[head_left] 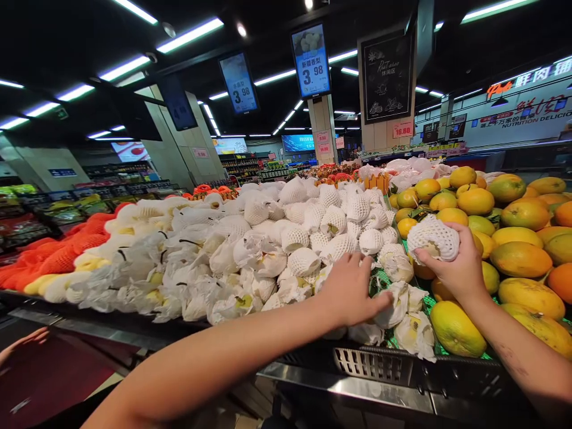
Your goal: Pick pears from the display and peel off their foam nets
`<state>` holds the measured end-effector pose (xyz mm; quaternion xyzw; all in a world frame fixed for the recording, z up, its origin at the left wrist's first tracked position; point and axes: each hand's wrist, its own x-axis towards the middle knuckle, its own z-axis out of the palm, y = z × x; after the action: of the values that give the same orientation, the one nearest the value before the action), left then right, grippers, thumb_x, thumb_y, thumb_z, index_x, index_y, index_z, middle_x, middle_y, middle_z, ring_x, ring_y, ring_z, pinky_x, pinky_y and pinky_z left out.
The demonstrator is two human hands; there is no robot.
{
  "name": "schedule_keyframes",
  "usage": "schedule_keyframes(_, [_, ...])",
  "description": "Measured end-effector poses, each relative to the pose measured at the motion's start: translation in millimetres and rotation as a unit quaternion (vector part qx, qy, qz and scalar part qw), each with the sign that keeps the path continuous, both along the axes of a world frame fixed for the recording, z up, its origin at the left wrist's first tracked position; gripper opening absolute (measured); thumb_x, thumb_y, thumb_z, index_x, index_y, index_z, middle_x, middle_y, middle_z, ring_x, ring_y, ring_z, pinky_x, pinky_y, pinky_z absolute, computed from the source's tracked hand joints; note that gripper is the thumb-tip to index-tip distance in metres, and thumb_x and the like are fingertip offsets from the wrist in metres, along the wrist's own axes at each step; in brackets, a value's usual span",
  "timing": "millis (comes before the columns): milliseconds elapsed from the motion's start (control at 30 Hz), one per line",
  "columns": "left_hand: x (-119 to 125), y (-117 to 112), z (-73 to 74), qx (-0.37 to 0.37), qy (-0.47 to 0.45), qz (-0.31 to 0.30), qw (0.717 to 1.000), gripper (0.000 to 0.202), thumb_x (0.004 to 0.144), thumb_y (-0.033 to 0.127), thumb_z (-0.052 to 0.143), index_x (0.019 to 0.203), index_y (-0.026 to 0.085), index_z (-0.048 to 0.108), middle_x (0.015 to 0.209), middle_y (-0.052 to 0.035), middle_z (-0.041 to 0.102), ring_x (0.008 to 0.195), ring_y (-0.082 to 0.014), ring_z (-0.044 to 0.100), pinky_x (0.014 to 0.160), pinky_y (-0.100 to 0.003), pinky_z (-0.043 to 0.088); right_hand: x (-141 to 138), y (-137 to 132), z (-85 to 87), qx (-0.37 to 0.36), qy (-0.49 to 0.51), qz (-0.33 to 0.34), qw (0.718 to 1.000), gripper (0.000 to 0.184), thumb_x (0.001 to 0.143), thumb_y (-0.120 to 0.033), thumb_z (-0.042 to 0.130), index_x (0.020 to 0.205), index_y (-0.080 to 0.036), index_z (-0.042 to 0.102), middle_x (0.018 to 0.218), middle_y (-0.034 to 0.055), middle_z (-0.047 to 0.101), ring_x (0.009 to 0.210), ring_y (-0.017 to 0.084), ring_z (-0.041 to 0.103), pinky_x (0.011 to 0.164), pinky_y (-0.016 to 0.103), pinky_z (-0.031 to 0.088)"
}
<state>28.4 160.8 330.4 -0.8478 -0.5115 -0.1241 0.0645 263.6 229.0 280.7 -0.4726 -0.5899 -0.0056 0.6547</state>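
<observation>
My right hand is closed around a pear in a white foam net, held up at the border between the wrapped pears and the papayas. Its thumb lies along the near side of the net, and the fruit inside is mostly hidden. Over the front of the pear pile, my left hand has its fingers apart and its thumb spread to the right. Under and around it lie paper-wrapped pears and pears in foam nets. Green lining shows in a gap just right of the left fingers.
Loose papayas and yellow-green fruit fill the right side. Red-netted fruit lies far left. A black crate edge and metal rail run along the front. Another person's hand shows at lower left.
</observation>
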Motion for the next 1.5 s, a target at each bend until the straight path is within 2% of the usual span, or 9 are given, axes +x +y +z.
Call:
schedule_keyframes(133, [28.9, 6.7, -5.0, -0.195, 0.059, 0.012, 0.979, 0.064, 0.077, 0.075, 0.057, 0.100, 0.015, 0.067, 0.101, -0.0137, 0.072, 0.098, -0.0351, 0.067, 0.090, -0.046, 0.051, 0.7, -0.2, 1.3, 0.004, 0.007, -0.013, 1.000, 0.078, 0.059, -0.064, 0.078, 0.119, -0.020, 0.056, 0.107, 0.0063, 0.064, 0.089, 0.028, 0.062, 0.071, 0.035, 0.046])
schedule_keyframes(333, [21.2, 21.5, 9.9, -0.245, 0.014, -0.021, 0.969, 0.045, 0.067, 0.060, 0.076, 0.082, 0.019, 0.065, 0.079, -0.0025, 0.068, 0.074, -0.0225, 0.063, 0.056, -0.029, 0.038, 0.4, 1.2, 0.7, -0.002, 0.013, 0.000, 1.000, 0.078, 0.059, -0.064, 0.078, 0.119, -0.019, 0.055, 0.107, 0.0065, 0.064, 0.090, 0.028, 0.062, 0.070, 0.034, 0.047])
schedule_keyframes(467, [5.9, 32.0, 16.8, -0.188, -0.073, -0.013, 0.979, 0.039, 0.078, 0.047, 0.074, 0.101, 0.017, 0.066, 0.085, -0.0021, 0.070, 0.074, -0.0181, 0.061, 0.060, -0.025, 0.040, -1.0, 0.4, 0.7, 0.008, 0.011, 0.001, 1.000, 0.078, 0.059, -0.062, 0.079, 0.120, -0.018, 0.056, 0.108, 0.0077, 0.064, 0.091, 0.028, 0.062, 0.070, 0.033, 0.047])
schedule_keyframes(600, [1.9, 47.2, 5.1, -0.126, -0.087, 0.015, 0.988, 0.049, 0.087, 0.043, 0.068, 0.123, 0.011, 0.058, 0.097, -0.0082, 0.071, 0.083, -0.0207, 0.063, 0.066, -0.027, 0.043, -2.0, -2.1, 1.9, 0.007, 0.007, 0.010, 1.000, 0.077, 0.061, -0.060, 0.080, 0.120, -0.017, 0.056, 0.110, 0.0089, 0.063, 0.091, 0.026, 0.061, 0.070, 0.032, 0.047])
schedule_keyframes(733, [10.5, 57.2, -9.9, -0.113, -0.052, 0.009, 0.992, 0.042, 0.087, 0.038, 0.071, 0.119, 0.013, 0.064, 0.098, -0.0087, 0.072, 0.089, -0.0234, 0.065, 0.075, -0.030, 0.047, -1.7, -3.1, 1.9, 0.002, 0.006, 0.013, 1.000, 0.076, 0.063, -0.060, 0.080, 0.121, -0.017, 0.055, 0.110, 0.0085, 0.064, 0.090, 0.025, 0.062, 0.070, 0.032, 0.046])
schedule_keyframes(833, [19.5, 58.7, -10.0, -0.094, -0.028, -0.002, 0.995, 0.023, 0.090, 0.018, 0.060, 0.111, 0.015, 0.068, 0.104, -0.0073, 0.072, 0.098, -0.0212, 0.066, 0.083, -0.028, 0.048, -0.6, -3.4, 1.2, 0.001, 0.003, 0.011, 1.000, 0.076, 0.063, -0.059, 0.080, 0.122, -0.017, 0.055, 0.112, 0.0088, 0.064, 0.091, 0.025, 0.062, 0.071, 0.031, 0.046])
schedule_keyframes(1100, [27.9, 52.2, -4.0, -0.097, 0.082, 0.011, 0.992, 0.065, 0.065, 0.034, 0.086, 0.122, 0.013, 0.063, 0.116, -0.0153, 0.069, 0.104, -0.0357, 0.067, 0.082, -0.040, 0.056, 0.6, 1.5, -1.6, 0.016, -0.004, 0.009, 1.000, 0.078, 0.062, -0.062, 0.080, 0.123, -0.018, 0.056, 0.114, 0.0082, 0.063, 0.094, 0.027, 0.062, 0.072, 0.032, 0.047])
schedule_keyframes(1333, [26.9, 71.7, -9.7, -0.040, 0.117, -0.002, 0.992, 0.041, 0.078, 0.018, 0.072, 0.117, 0.010, 0.064, 0.115, -0.0169, 0.069, 0.107, -0.0328, 0.067, 0.089, -0.040, 0.056, -0.4, 1.6, -1.7, 0.027, -0.006, 0.009, 1.000, 0.076, 0.063, -0.060, 0.080, 0.122, -0.018, 0.056, 0.113, 0.0071, 0.063, 0.093, 0.026, 0.062, 0.071, 0.031, 0.047])
schedule_keyframes(1500, [27.8, 78.3, -15.3, -0.022, 0.121, -0.028, 0.992, 0.052, 0.076, 0.013, 0.073, 0.124, 0.006, 0.055, 0.114, -0.0176, 0.068, 0.106, -0.0324, 0.067, 0.087, -0.040, 0.056, -0.7, 2.4, -1.2, 0.029, -0.011, 0.013, 0.999, 0.076, 0.063, -0.060, 0.080, 0.122, -0.018, 0.056, 0.113, 0.0067, 0.063, 0.093, 0.025, 0.061, 0.072, 0.031, 0.048])
